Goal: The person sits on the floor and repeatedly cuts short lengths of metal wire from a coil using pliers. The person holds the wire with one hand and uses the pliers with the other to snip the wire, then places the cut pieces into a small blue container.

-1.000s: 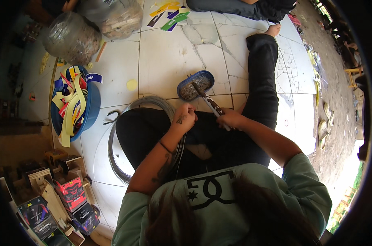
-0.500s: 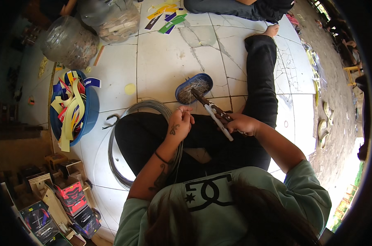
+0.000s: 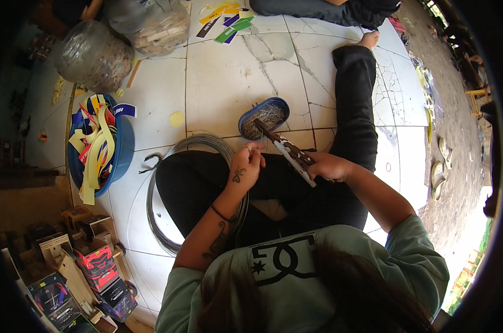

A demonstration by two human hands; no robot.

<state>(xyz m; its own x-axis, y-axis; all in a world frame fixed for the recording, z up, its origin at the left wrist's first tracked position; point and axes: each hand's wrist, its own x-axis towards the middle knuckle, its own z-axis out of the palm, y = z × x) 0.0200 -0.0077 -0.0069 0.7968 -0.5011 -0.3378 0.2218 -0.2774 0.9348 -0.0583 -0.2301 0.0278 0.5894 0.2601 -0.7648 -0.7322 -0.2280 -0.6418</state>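
Observation:
My left hand [image 3: 246, 164] is closed in a pinch, with a thin strand of wire barely visible at the fingertips. My right hand [image 3: 328, 166] is wrapped round a long brown-and-white pliers-like cutter [image 3: 287, 149], its arms nearly together. The dark tip of the cutter reaches over a blue oval dish [image 3: 282, 119] full of short wire pieces [image 3: 269, 115]. Beside my left forearm, a large coil of grey wire [image 3: 199, 140] lies around my bent knee, partly hidden by my leg and arm.
A blue basin [image 3: 124, 161] of coloured strips stands at left. Boxes [image 3: 99, 266] and wooden pieces fill the lower left. Bulging clear bags [image 3: 93, 58] sit at the upper left, and loose coloured labels [image 3: 229, 28] lie near another person's leg [image 3: 307, 14]. Sandals [image 3: 439, 180] rest on the right.
The cutter's white arm has swung in against the brown one. Its tip has shifted slightly left, closer to my left fingertips. My left hand has barely moved.

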